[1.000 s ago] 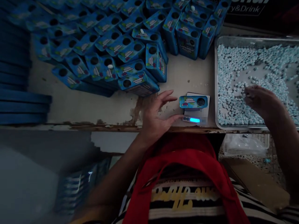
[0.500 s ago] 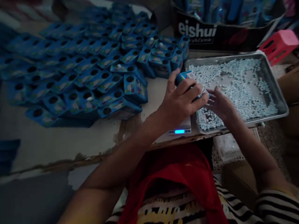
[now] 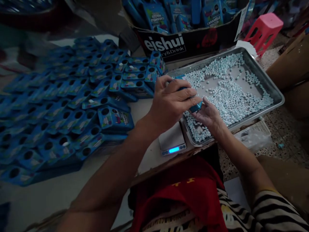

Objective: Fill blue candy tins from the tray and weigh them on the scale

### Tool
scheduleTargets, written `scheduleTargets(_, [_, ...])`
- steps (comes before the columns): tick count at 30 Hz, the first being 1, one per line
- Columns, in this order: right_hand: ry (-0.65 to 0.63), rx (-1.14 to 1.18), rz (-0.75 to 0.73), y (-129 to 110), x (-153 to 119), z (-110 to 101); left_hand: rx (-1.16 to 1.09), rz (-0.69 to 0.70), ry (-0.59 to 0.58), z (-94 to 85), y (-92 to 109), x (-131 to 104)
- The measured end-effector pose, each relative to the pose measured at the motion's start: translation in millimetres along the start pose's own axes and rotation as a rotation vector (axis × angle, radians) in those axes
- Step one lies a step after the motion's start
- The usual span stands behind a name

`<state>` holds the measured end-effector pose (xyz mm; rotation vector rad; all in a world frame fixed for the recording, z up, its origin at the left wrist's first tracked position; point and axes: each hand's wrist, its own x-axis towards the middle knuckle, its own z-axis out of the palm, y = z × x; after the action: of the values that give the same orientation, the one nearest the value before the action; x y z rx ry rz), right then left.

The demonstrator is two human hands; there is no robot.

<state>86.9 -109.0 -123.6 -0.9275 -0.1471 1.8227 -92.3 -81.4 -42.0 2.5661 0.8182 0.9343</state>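
My left hand (image 3: pixel 170 100) is closed around a small blue box (image 3: pixel 196 107), which it holds tilted above the left part of a metal tray. My right hand (image 3: pixel 208 113) is at the lower end of the box, palm turned up and thumb apart; its fingertips are partly hidden by the box. Small pale-blue candies (image 3: pixel 225 100) lie scattered over the tray (image 3: pixel 281 98). Just below my left hand is a digital scale (image 3: pixel 172 138) with a lit blue display. Whether candies lie in my right palm is hard to make out.
Rows of blue boxes (image 3: pixel 112 117) with round holes on top cover the table's left side. A black carton (image 3: pixel 166 45) of blue packs stands behind the tray. A pink stool (image 3: pixel 266 30) and brown cartons (image 3: pixel 289 62) are at the right.
The camera view has swung right and down, so the scale shows more fully. The box in my left hand has tipped, its end now against my right hand, which has turned palm up.
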Motion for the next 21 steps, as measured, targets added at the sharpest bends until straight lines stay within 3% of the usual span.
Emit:
scheduleTargets(4, [0.066,0.085,-0.002,-0.7,-1.8,1.6,0.084,-0.045,0.101,12.2,-6.0,-10.1])
scheduleTargets(8, [0.114,0.176,0.029,-6.3,-12.6,7.7,0.034,-0.214,0.328,12.8,-6.8,-32.4])
scheduleTargets(14, [0.065,0.021,0.045,-12.1,-20.3,8.4,-0.459,-0.679,0.735,14.8,11.9,-115.3])
scheduleTargets(17, [-0.002,-0.129,-0.014,-13.5,-22.2,10.2,-0.606,-0.843,0.744,28.7,27.5,-157.6])
scheduleTargets(21, [-0.077,-0.299,-0.049,-13.8,-35.2,24.8,-0.679,-0.875,0.696,44.7,40.3,-180.5])
